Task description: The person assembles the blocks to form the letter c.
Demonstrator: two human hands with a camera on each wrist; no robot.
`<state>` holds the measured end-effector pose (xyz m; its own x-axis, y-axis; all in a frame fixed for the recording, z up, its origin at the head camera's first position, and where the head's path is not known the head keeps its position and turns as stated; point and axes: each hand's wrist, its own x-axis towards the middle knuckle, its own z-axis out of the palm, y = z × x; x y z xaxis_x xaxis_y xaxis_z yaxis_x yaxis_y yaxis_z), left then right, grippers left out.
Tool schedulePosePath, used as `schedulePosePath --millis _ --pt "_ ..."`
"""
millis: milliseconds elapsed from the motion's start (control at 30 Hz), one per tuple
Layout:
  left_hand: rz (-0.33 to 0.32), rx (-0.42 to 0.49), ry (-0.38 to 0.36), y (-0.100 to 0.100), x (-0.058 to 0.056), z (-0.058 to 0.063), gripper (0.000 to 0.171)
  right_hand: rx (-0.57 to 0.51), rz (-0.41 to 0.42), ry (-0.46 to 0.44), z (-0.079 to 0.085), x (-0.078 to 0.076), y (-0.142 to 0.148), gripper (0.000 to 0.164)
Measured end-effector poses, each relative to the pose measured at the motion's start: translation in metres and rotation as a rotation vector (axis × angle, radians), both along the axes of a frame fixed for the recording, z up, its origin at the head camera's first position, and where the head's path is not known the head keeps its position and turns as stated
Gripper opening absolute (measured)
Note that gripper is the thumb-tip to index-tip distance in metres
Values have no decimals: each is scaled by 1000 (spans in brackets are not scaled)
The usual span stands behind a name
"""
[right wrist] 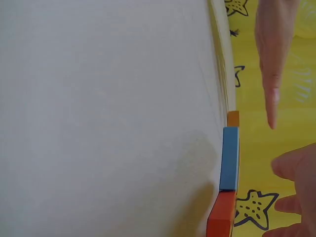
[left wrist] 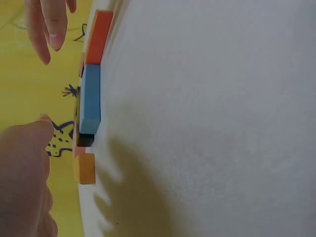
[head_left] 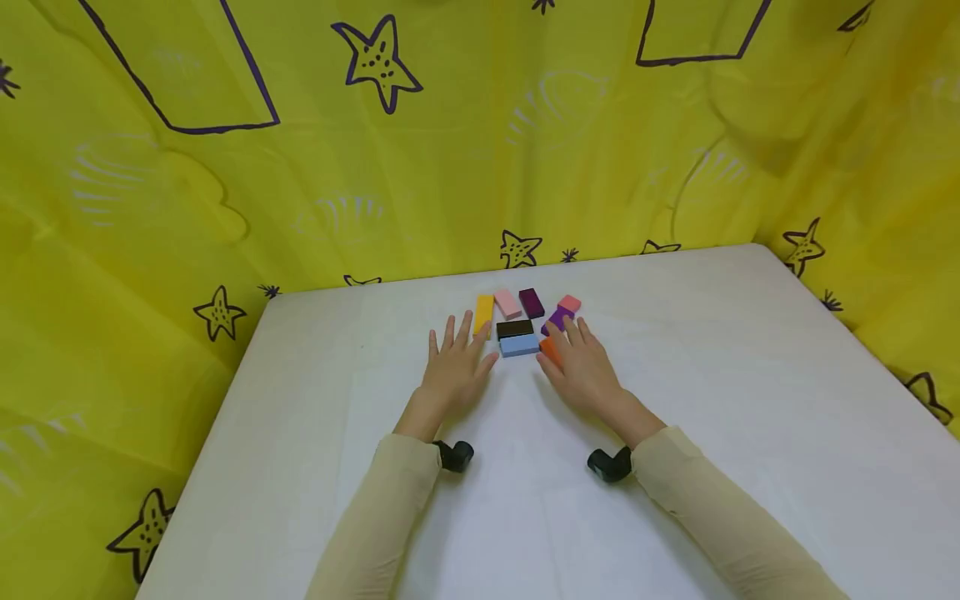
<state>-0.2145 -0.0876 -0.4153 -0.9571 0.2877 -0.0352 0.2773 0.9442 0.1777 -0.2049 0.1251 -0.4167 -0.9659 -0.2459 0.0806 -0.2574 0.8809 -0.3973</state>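
Note:
A loose cluster of small coloured blocks lies on the white table. A light blue block (head_left: 519, 345) sits in front of a black block (head_left: 514, 330). My left hand (head_left: 453, 367), fingers spread, hovers beside the yellow block (head_left: 484, 308) and overlaps its near end. On the other side my right hand (head_left: 585, 368) is held above the table, partly covering the orange block (head_left: 550, 351) and the purple block (head_left: 557, 317). Behind stand a light pink block (head_left: 507, 304), a dark maroon block (head_left: 532, 303) and a coral block (head_left: 570, 302). Neither hand holds anything.
The white table (head_left: 315, 433) ends against a yellow curtain (head_left: 450, 183) with starfish drawings, which hangs behind it and along both sides. A black wrist camera (head_left: 457, 456) shows at the left sleeve and another black camera (head_left: 610, 465) at the right.

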Motion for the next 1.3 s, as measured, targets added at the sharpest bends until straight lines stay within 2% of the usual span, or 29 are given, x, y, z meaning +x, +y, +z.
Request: schedulePosePath --millis 100,233,433,667,933,1200,1300 --pt "-21 26 -45 0 -12 -1 56 -5 1 -3 2 -8 -1 62" --pt "-46 41 -55 1 -25 0 57 -13 2 3 7 -17 -2 61" --pt "-91 55 -64 2 -36 0 57 -46 -36 -12 6 -23 -4 58" --pt "-93 25 -87 -1 -49 -2 55 -60 -102 -21 1 -26 -5 50" --pt "-147 57 -87 4 -56 3 50 -53 -104 -39 0 -25 -4 38" --pt "-137 -21 -142 10 -60 3 48 -52 -104 -65 2 -24 -5 32" --pt "-126 -21 -168 10 -61 3 47 -42 -104 -68 2 -24 -4 28"
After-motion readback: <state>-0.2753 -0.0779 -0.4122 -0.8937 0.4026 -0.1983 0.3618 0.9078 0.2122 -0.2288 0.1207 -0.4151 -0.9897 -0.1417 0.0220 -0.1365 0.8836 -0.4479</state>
